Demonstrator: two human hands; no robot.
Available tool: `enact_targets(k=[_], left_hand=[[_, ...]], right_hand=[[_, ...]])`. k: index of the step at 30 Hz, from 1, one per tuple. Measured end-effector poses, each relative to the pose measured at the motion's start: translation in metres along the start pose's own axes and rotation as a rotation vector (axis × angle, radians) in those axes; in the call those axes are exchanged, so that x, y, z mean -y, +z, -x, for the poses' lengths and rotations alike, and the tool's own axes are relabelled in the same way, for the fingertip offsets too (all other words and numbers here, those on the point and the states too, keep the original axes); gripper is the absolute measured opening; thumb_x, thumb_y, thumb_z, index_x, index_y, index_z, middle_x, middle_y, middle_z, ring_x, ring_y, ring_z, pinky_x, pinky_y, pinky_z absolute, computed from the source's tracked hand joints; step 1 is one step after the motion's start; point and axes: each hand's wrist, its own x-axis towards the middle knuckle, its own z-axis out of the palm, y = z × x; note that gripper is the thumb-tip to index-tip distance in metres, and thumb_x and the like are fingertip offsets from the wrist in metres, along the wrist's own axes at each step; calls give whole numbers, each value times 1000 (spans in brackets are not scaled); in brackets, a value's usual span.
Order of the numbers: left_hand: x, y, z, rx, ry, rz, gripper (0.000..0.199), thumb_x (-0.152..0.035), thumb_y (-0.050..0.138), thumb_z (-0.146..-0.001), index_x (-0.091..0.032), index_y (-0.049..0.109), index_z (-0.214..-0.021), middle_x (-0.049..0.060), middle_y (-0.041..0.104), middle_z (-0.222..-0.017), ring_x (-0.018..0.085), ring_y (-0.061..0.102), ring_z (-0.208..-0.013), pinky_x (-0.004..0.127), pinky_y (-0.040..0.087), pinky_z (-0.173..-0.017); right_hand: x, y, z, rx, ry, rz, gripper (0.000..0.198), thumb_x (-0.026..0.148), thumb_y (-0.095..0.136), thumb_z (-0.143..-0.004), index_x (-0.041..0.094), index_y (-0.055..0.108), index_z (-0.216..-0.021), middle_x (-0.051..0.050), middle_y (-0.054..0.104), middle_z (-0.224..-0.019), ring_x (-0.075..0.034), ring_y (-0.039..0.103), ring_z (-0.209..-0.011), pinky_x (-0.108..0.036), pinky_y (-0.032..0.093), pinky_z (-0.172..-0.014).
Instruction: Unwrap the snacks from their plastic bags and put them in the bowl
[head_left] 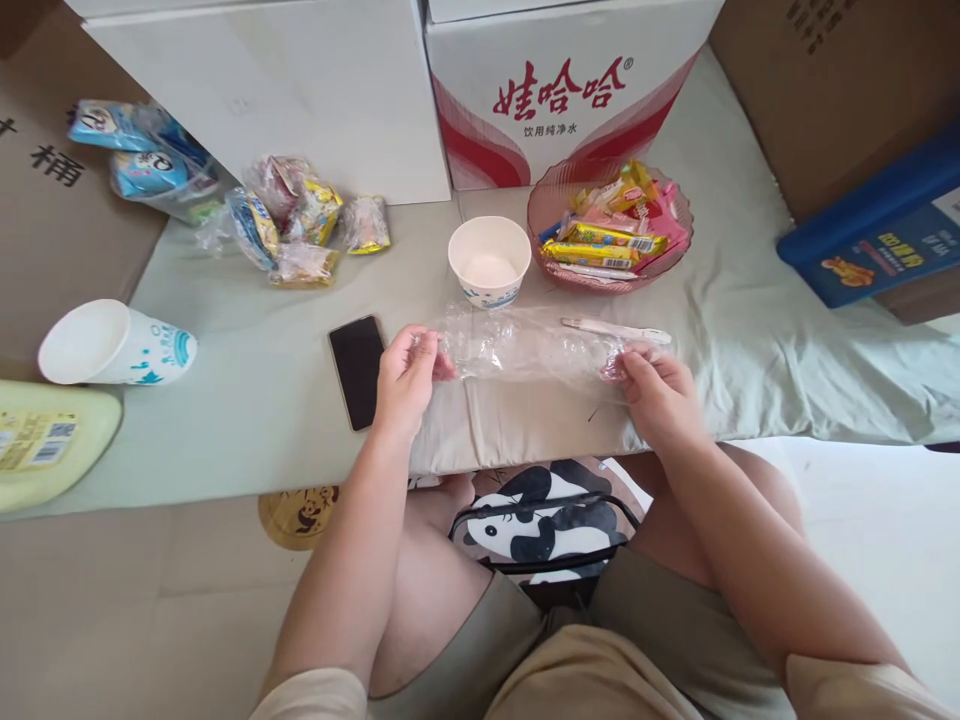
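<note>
A clear plastic bag (517,345) is stretched sideways between my two hands, just above the table's front edge. My left hand (412,372) pinches its left end, and my right hand (656,385) grips the right end, fingers closed. Behind the bag stands a white paper bowl (489,258) with a blue print near its base. Beyond the bag on the right lies a slim pale utility knife or similar stick-like tool (619,330), partly seen past the plastic. A black phone (357,372) rests flat beside my left hand.
A pink glass bowl (544,210) holds several wrapped snacks. Wrapped snacks (304,215) lie at back left. A paper cup (150,345) on its side and a yellow-green bottle (56,440) are at left. White boxes (300,100) and a blue box (877,225) stand around.
</note>
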Motion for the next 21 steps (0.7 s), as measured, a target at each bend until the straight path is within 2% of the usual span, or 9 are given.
enact_targets(k=[2, 4, 7, 10, 12, 14, 17, 19, 21], left_hand=[[1, 1, -2, -21, -20, -27, 43, -62, 72, -80, -22, 55, -78, -7, 44, -51, 8, 42, -43, 20, 35, -42], [1, 2, -3, -17, -57, -58, 44, -61, 74, -78, -22, 54, -75, -8, 38, -48, 6, 34, -40, 19, 26, -39], [-2, 3, -2, 12, -124, -66, 41, -57, 75, -77, -21, 56, -75, -8, 41, -50, 6, 34, -41, 19, 23, -38], [-6, 2, 2, 72, -182, -24, 32, -46, 78, -76, -19, 62, -81, -4, 52, -60, 6, 44, -47, 19, 31, -42], [-7, 1, 4, 105, -180, 9, 28, -40, 78, -75, -19, 66, -88, -2, 59, -69, 8, 55, -56, 20, 44, -52], [-5, -1, 5, 107, -150, 29, 31, -43, 75, -79, -19, 67, -96, 1, 64, -75, 12, 64, -66, 24, 53, -63], [1, -2, 6, 156, -107, -38, 45, -56, 66, -86, -21, 65, -114, 3, 70, -81, 16, 69, -73, 30, 58, -72], [3, -2, 7, 260, -81, -158, 56, -56, 71, -82, -22, 61, -125, 4, 74, -86, 18, 71, -81, 32, 58, -78], [3, -2, 7, 360, -75, -285, 59, -50, 82, -72, -20, 65, -120, 4, 75, -86, 20, 72, -86, 33, 57, -83]], right_hand=[[-3, -2, 2, -15, 8, 24, 26, 48, 67, -84, 23, 62, -78, -2, 66, -81, -15, 61, -70, -30, 54, -67], [-3, -5, 2, -28, 12, 8, 26, 48, 67, -85, 23, 63, -78, -2, 68, -83, -16, 63, -72, -30, 55, -69], [-2, -7, 1, -48, 28, -51, 29, 53, 65, -85, 24, 64, -82, -4, 69, -83, -18, 65, -72, -32, 57, -66], [1, -9, 1, -67, 31, -86, 32, 56, 62, -86, 25, 66, -89, -4, 70, -87, -18, 67, -74, -32, 58, -65], [1, -10, 2, -74, 13, -65, 30, 55, 62, -87, 25, 65, -88, -3, 69, -86, -17, 67, -73, -31, 58, -66], [0, -11, 2, -91, 2, -65, 30, 54, 63, -88, 24, 64, -83, -2, 68, -80, -15, 65, -69, -29, 57, -65], [-2, -12, 0, -157, -2, -135, 34, 57, 65, -88, 24, 63, -81, 0, 65, -75, -14, 63, -63, -28, 55, -61], [-3, -13, -2, -191, -18, -165, 37, 60, 64, -88, 24, 61, -83, 1, 64, -72, -13, 62, -61, -27, 55, -60], [-2, -15, -3, -206, -48, -141, 40, 64, 60, -90, 24, 58, -85, 2, 62, -69, -13, 62, -59, -27, 55, -60]])
